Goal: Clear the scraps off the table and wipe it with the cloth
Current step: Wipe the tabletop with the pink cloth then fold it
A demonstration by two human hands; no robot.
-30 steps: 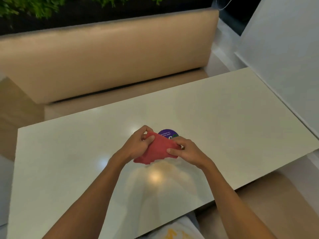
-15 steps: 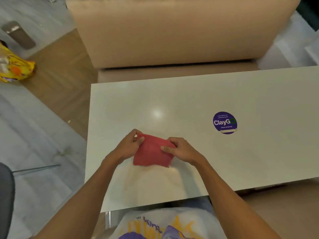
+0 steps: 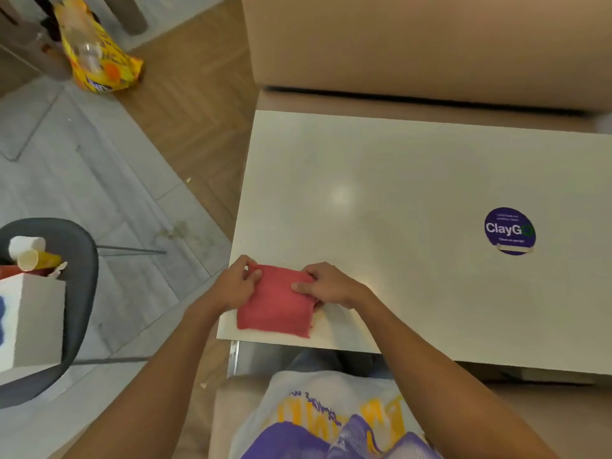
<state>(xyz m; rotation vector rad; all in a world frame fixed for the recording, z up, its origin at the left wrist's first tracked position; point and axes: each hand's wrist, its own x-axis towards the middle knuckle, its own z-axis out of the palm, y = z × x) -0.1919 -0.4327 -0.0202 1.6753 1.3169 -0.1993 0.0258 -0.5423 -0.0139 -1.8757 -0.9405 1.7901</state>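
both our hands pinch the red cloth (image 3: 276,301) | left hand (image 3: 233,286) on its left edge, right hand (image 3: 326,284) on its top right corner | cloth hangs below our fingers onto the table (image 3: 397,193) corner

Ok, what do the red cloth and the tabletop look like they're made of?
The folded red cloth looks like soft napped fabric, perhaps microfibre or terry: its surface is matt and slightly fuzzy, and its edges are limp. The cream rectangular tabletop looks like a hard, smooth, glossy slab, maybe laminate or a stone-look sheet: a bright glare reflects on it. The exact material cannot be told.
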